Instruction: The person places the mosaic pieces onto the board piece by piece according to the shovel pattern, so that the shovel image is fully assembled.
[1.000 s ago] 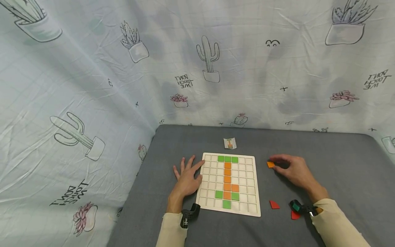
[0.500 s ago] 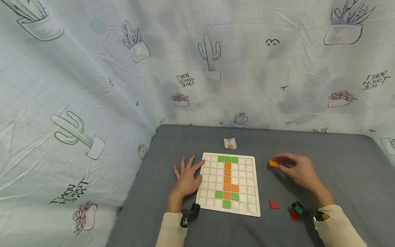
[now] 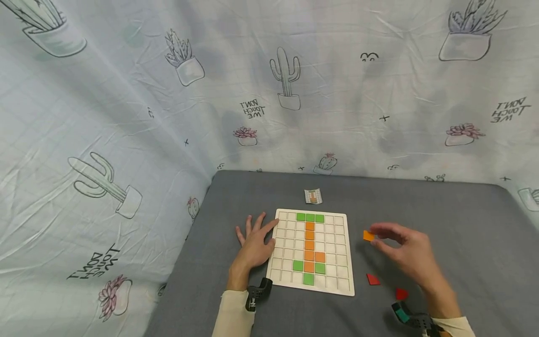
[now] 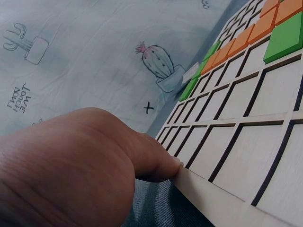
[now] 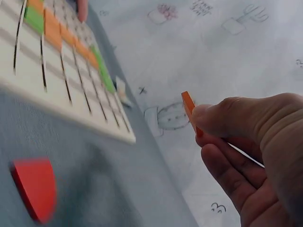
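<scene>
My right hand (image 3: 406, 250) pinches an orange square tile (image 3: 368, 236) between thumb and fingertips, right of a pale wooden grid board (image 3: 339, 264). In the right wrist view the orange tile (image 5: 188, 109) stands edge-on, raised off the table. With fingers spread, my left hand (image 3: 254, 245) rests at the board's left edge; in the left wrist view the left thumb (image 4: 158, 161) touches the board's rim. Orange tiles (image 3: 309, 245) form a column on the board, with one more beside it. Green tiles (image 3: 310, 217) fill squares at both ends of that column.
Two red quarter-round tiles, the nearer one (image 3: 402, 294) and the farther one (image 3: 373, 280), lie on the grey tabletop right of the board. A small printed card (image 3: 313, 196) lies beyond the board. A patterned curtain (image 3: 337, 93) hangs behind the table.
My right hand shifts slightly right, then comes back toward me and a little left, still pinching the orange tile. My left hand and the board stay put.
</scene>
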`<state>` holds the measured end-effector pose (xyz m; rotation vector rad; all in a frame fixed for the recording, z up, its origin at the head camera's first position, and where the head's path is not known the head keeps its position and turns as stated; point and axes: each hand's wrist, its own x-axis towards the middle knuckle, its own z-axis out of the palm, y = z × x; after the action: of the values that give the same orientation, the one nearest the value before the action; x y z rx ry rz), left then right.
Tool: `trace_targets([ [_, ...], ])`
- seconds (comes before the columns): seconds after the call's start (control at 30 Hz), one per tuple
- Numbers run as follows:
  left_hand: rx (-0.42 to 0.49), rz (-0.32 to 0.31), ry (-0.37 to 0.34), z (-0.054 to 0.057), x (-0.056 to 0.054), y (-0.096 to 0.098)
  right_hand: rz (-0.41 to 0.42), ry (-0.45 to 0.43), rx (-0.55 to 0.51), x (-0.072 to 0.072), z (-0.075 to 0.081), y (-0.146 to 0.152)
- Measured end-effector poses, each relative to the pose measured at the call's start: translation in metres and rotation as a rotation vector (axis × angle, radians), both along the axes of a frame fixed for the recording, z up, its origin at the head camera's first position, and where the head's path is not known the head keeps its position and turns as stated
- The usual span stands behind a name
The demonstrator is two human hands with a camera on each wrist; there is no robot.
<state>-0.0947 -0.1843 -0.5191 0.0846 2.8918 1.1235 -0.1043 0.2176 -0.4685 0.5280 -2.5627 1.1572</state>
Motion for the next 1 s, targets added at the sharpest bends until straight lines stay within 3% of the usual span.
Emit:
trace_targets([
  [0.4,-0.008,0.011,-0.008,0.002,0.001,-0.001,0.031,-0.039,-0.069,0.02,-0.006,-0.038],
  [1.0,-0.008,0.009,-0.01,0.003,0.001,0.0,0.089,-0.094,-0.081,0.02,-0.016,-0.082],
])
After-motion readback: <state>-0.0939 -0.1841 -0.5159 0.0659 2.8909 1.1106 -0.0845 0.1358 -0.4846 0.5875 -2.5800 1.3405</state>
